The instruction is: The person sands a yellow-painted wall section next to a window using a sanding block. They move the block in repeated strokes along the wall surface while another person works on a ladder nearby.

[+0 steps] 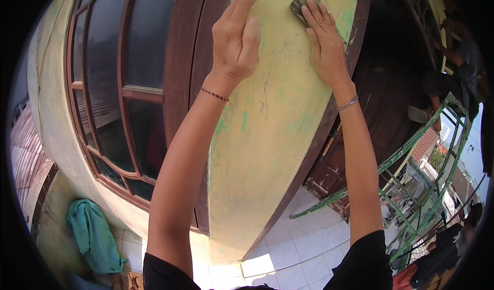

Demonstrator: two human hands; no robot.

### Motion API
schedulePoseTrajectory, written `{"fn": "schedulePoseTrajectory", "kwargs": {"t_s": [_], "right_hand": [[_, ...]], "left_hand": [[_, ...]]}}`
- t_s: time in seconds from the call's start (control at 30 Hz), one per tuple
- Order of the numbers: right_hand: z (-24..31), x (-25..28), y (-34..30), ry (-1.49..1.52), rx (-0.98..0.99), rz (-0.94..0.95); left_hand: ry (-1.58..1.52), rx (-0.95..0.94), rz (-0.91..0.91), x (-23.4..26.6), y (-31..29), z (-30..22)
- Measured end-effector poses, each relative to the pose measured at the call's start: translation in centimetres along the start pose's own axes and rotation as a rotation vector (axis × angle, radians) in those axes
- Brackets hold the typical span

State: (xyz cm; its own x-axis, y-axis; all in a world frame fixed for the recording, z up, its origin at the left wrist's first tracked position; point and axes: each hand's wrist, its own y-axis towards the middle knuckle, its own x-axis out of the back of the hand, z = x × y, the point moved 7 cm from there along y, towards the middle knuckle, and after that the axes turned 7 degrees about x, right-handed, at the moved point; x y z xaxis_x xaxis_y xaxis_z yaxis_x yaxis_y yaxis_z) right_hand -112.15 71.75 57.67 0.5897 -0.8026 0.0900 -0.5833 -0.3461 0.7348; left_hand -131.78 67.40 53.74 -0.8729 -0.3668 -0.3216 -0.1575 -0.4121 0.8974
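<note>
My right hand [328, 51] lies against the yellow wall, its fingertips pressing a folded dark grey sheet of sandpaper [303, 1] to the paint. Printing shows on the back of the sheet. Farther left, my left hand [236, 38] is raised beside the brown window frame, fingers stretched and slightly bent, thumb apart, with nothing in it. Whether its fingertips touch the wall I cannot tell. The wall strip [262, 151] between the two brown frames is pale yellow with green patches and a few dark scuffs.
Brown-framed window panes [105, 43] fill the left side. A teal cloth [92, 233] hangs low at left. On the right are a dark doorway [378, 84], green metal scaffolding [411, 187] and another person [465, 58] above it. White floor tiles [301, 249] lie below.
</note>
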Motion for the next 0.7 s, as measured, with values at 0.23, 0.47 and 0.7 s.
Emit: {"fn": "schedulePoseTrajectory", "kwargs": {"t_s": [0.23,0.47,0.7], "right_hand": [[6.9,-1.8,-6.5,0.108,-0.146,0.049],[11.6,-1.7,-14.3,0.086,-0.193,0.168],[-7.4,3.0,-0.5,-0.04,-0.351,-0.159]], "left_hand": [[0.166,0.223,0.196,-1.0,-0.7,-0.4],[0.213,0.093,0.167,-1.9,-0.7,-0.7],[0.284,-0.007,0.174,-2.9,-0.5,-1.0]]}}
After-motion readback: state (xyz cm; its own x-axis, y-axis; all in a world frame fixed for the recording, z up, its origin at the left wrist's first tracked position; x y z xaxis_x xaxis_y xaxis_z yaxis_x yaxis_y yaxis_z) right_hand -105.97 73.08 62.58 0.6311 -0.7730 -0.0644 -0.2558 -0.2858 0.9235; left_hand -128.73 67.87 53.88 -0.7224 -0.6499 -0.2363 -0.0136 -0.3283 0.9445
